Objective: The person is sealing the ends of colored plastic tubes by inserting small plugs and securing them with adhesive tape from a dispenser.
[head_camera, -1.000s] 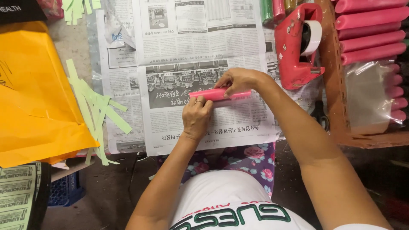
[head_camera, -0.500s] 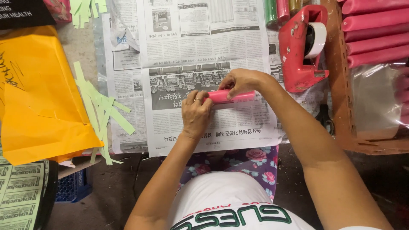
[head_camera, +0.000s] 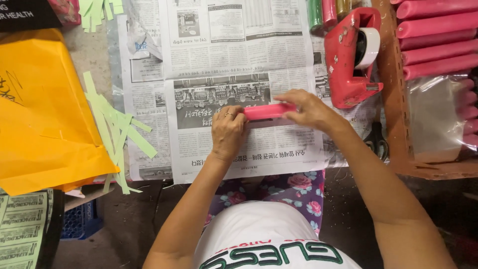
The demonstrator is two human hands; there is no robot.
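Both hands gripped the pink paper roll (head_camera: 269, 110) on the newspaper (head_camera: 224, 65): left hand (head_camera: 228, 130) at nine o'clock, right hand (head_camera: 304, 108) at three; even pressure would probably keep it tight.

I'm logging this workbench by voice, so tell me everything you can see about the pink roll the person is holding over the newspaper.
The pink roll is a slim, smooth cylinder that looks wrapped in glossy pink paper. It lies level, running left to right, just above the spread newspaper. The left hand pinches its left end and the right hand covers its right end, so only the middle stretch shows. It matches the pink rolls stacked in the tray at the right.
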